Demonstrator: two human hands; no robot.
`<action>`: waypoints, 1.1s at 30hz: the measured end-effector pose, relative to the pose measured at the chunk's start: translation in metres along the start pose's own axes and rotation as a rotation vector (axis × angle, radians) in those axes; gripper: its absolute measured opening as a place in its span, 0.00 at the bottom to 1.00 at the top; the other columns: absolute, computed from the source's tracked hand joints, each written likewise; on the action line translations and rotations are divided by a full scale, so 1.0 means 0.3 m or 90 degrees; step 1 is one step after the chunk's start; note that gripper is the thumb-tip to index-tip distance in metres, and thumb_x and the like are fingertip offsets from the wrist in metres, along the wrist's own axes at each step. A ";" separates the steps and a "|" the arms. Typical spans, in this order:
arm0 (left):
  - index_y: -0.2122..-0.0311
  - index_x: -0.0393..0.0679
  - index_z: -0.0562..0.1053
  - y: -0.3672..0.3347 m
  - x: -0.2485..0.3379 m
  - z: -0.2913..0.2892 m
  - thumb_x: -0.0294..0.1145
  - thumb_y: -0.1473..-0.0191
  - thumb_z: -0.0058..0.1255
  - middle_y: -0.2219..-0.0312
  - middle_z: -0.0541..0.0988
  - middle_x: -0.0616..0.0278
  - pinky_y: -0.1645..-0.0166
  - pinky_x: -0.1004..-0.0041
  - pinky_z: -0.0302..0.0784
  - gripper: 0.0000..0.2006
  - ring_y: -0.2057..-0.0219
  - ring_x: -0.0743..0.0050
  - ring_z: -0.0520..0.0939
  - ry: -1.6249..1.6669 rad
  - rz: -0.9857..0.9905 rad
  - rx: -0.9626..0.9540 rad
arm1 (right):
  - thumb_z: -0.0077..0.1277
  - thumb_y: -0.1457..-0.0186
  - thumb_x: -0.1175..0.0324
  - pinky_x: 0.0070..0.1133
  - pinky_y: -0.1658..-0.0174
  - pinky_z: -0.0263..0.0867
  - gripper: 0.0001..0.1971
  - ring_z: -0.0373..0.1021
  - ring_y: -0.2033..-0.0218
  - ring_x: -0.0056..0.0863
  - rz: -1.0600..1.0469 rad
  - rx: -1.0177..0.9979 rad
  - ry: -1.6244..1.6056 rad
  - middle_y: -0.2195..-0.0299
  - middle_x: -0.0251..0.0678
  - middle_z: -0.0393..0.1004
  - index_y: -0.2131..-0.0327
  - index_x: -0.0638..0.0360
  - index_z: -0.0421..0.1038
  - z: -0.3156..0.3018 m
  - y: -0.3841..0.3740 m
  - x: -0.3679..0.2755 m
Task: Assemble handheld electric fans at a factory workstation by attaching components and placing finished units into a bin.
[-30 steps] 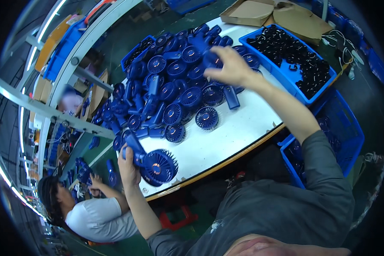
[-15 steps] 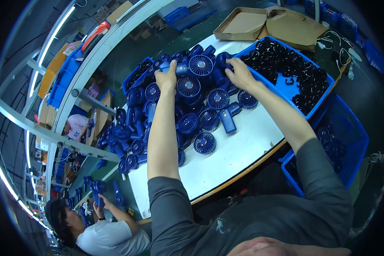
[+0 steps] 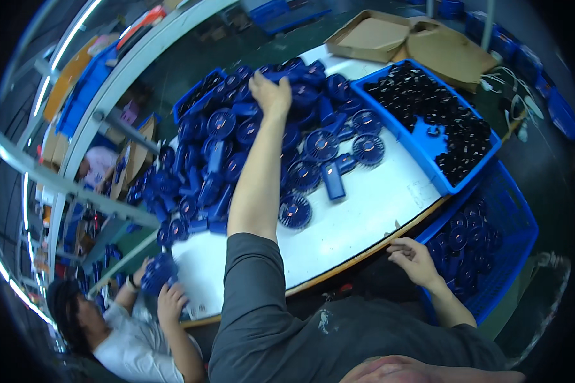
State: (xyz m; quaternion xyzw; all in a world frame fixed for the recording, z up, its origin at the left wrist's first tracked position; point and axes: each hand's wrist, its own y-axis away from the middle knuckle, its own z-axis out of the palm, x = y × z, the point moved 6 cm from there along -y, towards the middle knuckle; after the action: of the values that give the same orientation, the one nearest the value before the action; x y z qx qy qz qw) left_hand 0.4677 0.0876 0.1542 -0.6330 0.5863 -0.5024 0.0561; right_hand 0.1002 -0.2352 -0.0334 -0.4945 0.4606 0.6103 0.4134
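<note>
A big pile of dark blue handheld fans [image 3: 222, 124] covers the far left part of the white table [image 3: 358, 223]. My left hand [image 3: 272, 96] reaches over the top of the pile, its fingers bent around a blue handheld fan [image 3: 294, 76] that they partly hide. Off the table's near edge, on the right, my right hand [image 3: 415, 260] hangs with slightly bent fingers apart and nothing visible in them. Close by it is a blue crate [image 3: 524, 230] with several more blue fans inside. One fan [image 3: 334, 180] lies with its handle toward me at the pile's near side.
A blue tray [image 3: 450, 182] of small black parts sits on the table's right end; a smaller blue tray [image 3: 184, 102] stands behind the pile. Cardboard boxes [image 3: 370, 38] lie at the back. Left, a co-worker [image 3: 134, 345] handles a blurred blue fan [image 3: 158, 273] near a metal frame [image 3: 76, 191].
My right hand has left the pile and drawn back to the table's near edge beside the crate. My left hand has shifted slightly right and farther over the pile. The co-worker's hands have moved nearer.
</note>
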 end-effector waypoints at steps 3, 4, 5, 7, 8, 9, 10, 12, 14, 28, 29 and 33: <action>0.50 0.26 0.66 0.215 0.127 -0.151 0.34 0.51 0.54 0.50 0.68 0.36 0.37 0.57 0.59 0.27 0.45 0.42 0.67 0.199 0.048 0.049 | 0.51 0.41 0.73 0.20 0.59 0.71 0.15 0.74 0.63 0.24 0.052 0.022 -0.028 0.62 0.43 0.77 0.52 0.69 0.68 -0.016 0.007 0.034; 0.48 0.30 0.67 0.329 0.136 -0.189 0.36 0.51 0.57 0.51 0.72 0.42 0.42 0.62 0.66 0.28 0.51 0.50 0.74 0.260 -0.009 -0.027 | 0.50 0.41 0.74 0.20 0.59 0.71 0.14 0.74 0.64 0.24 0.063 0.016 -0.029 0.63 0.42 0.77 0.52 0.70 0.68 0.006 -0.002 0.027; 0.49 0.32 0.69 0.457 0.199 -0.249 0.35 0.50 0.57 0.51 0.73 0.44 0.42 0.63 0.67 0.25 0.51 0.51 0.75 0.329 -0.008 -0.115 | 0.50 0.41 0.74 0.20 0.58 0.70 0.14 0.74 0.64 0.24 0.069 0.000 -0.021 0.62 0.42 0.77 0.52 0.70 0.68 0.024 -0.006 0.029; 0.51 0.35 0.71 0.696 0.274 -0.442 0.32 0.49 0.56 0.50 0.74 0.48 0.42 0.63 0.66 0.21 0.48 0.52 0.75 0.360 0.050 -0.202 | 0.50 0.41 0.74 0.21 0.56 0.70 0.15 0.73 0.62 0.24 0.068 -0.044 -0.018 0.61 0.43 0.76 0.52 0.70 0.68 0.086 -0.025 0.029; 0.52 0.36 0.72 0.805 0.295 -0.518 0.31 0.48 0.56 0.49 0.74 0.49 0.41 0.63 0.65 0.19 0.46 0.53 0.73 0.331 0.105 -0.208 | 0.50 0.41 0.75 0.21 0.55 0.70 0.15 0.73 0.61 0.24 0.063 -0.059 -0.016 0.61 0.43 0.75 0.51 0.70 0.68 0.114 -0.033 0.029; 0.51 0.36 0.71 0.887 0.280 -0.605 0.29 0.49 0.56 0.49 0.73 0.48 0.40 0.62 0.64 0.19 0.44 0.53 0.72 0.294 0.075 -0.215 | 0.50 0.41 0.75 0.21 0.54 0.70 0.15 0.72 0.61 0.24 0.057 -0.076 -0.017 0.60 0.43 0.75 0.51 0.70 0.68 0.140 -0.040 0.020; 0.51 0.36 0.71 0.951 0.248 -0.699 0.27 0.49 0.56 0.48 0.73 0.48 0.39 0.62 0.63 0.19 0.43 0.52 0.71 0.261 0.046 -0.224 | 0.50 0.41 0.75 0.22 0.54 0.70 0.15 0.72 0.60 0.24 0.051 -0.102 -0.010 0.60 0.43 0.75 0.51 0.70 0.68 0.165 -0.042 0.014; 0.49 0.35 0.70 1.056 0.095 -0.866 0.26 0.49 0.56 0.47 0.72 0.48 0.38 0.60 0.62 0.21 0.43 0.50 0.71 0.132 -0.043 -0.130 | 0.50 0.41 0.76 0.22 0.53 0.69 0.15 0.72 0.59 0.24 0.035 -0.139 0.004 0.59 0.43 0.74 0.51 0.70 0.67 0.200 -0.038 0.005; 0.44 0.32 0.65 1.130 -0.086 -1.025 0.28 0.49 0.59 0.44 0.67 0.40 0.37 0.55 0.58 0.27 0.40 0.41 0.65 -0.020 -0.202 -0.033 | 0.50 0.41 0.76 0.22 0.53 0.69 0.15 0.72 0.59 0.24 0.034 -0.163 0.006 0.60 0.42 0.74 0.50 0.70 0.67 0.227 -0.033 0.019; 0.43 0.28 0.63 1.051 -0.600 -1.155 0.48 0.51 0.55 0.37 0.49 0.27 0.37 0.44 0.57 0.37 0.36 0.25 0.50 -0.499 -0.415 -0.055 | 0.57 0.49 0.62 0.35 0.55 0.69 0.23 0.70 0.56 0.47 -0.548 -0.213 0.420 0.58 0.50 0.73 0.53 0.67 0.69 0.907 -0.164 -0.190; 0.43 0.30 0.64 1.055 -0.601 -1.162 0.48 0.53 0.56 0.37 0.49 0.28 0.36 0.45 0.56 0.38 0.35 0.27 0.49 -0.505 -0.456 -0.094 | 0.57 0.48 0.60 0.35 0.54 0.69 0.25 0.70 0.56 0.48 -0.496 -0.245 0.472 0.58 0.51 0.73 0.51 0.67 0.67 0.979 -0.189 -0.178; 0.51 0.25 0.70 1.061 -0.537 -1.196 0.44 0.56 0.56 0.35 0.48 0.34 0.37 0.42 0.58 0.33 0.34 0.31 0.48 -0.532 -0.535 -0.135 | 0.57 0.47 0.55 0.36 0.61 0.71 0.28 0.72 0.59 0.48 -0.491 -0.182 0.628 0.65 0.54 0.74 0.50 0.67 0.65 1.143 -0.260 -0.147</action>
State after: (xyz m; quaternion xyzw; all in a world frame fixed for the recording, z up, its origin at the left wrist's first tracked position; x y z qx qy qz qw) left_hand 0.0285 0.3048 0.0277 -0.9565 0.2613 -0.1286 0.0152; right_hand 0.1062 0.1138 0.0276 -0.8974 0.2999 0.1739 0.2728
